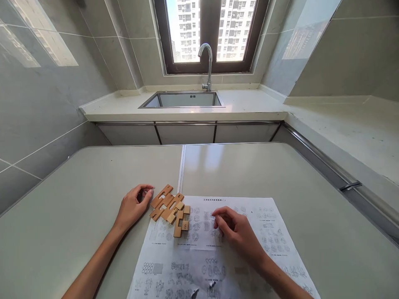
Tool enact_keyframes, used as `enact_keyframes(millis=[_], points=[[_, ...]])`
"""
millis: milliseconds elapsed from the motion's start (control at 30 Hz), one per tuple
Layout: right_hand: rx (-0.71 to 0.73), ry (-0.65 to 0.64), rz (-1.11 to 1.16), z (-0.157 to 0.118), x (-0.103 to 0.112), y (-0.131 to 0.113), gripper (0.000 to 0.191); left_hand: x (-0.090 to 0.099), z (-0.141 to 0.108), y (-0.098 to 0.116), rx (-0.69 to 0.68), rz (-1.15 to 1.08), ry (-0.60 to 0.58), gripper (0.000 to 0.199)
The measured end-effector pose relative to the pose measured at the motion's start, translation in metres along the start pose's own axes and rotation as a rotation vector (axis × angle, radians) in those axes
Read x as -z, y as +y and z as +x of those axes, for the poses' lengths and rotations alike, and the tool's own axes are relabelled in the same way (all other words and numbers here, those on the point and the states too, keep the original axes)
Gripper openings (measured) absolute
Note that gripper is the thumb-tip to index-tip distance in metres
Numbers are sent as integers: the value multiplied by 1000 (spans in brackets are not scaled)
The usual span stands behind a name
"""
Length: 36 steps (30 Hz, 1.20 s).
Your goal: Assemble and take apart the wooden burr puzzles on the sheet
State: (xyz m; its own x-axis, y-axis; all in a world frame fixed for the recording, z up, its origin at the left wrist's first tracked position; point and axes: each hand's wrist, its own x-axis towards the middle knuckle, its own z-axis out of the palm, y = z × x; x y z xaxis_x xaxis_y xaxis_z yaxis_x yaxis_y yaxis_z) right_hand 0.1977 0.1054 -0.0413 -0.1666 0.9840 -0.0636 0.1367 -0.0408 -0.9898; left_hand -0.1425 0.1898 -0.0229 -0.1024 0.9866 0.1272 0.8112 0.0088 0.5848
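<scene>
Several flat wooden puzzle pieces (162, 203) with slots and notches lie together at the upper left corner of a printed sheet (193, 257). Some carry dark numbers. Beside them, a small group of notched wooden blocks (178, 224) rests on the paper. My left hand (134, 206) lies on the table just left of the pieces, fingers loosely bent, holding nothing. Over the right part of the sheet is my right hand (235, 229), its fingers half curled and the thumb a little apart. Nothing shows in its grasp.
The sheet is covered in small line drawings and has torn spots near its lower edge. It lies on a pale table (93, 178) with a centre seam. Beyond stand a white counter (249, 101), a sink (183, 99), a faucet (208, 66) and a window (209, 33).
</scene>
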Motion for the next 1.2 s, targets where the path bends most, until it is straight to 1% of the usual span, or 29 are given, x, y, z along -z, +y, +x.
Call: enact_keyframes(millis=[500,900,1200], points=[[-8,-17,-26,1,-1,0,32,-1,2,-2,-54,35,4,41],[-3,-19,-35,0,-2,-1,30,0,0,0,-56,45,-9,40],[6,-19,-48,0,-2,-1,32,-1,-1,0,-78,53,-7,40]])
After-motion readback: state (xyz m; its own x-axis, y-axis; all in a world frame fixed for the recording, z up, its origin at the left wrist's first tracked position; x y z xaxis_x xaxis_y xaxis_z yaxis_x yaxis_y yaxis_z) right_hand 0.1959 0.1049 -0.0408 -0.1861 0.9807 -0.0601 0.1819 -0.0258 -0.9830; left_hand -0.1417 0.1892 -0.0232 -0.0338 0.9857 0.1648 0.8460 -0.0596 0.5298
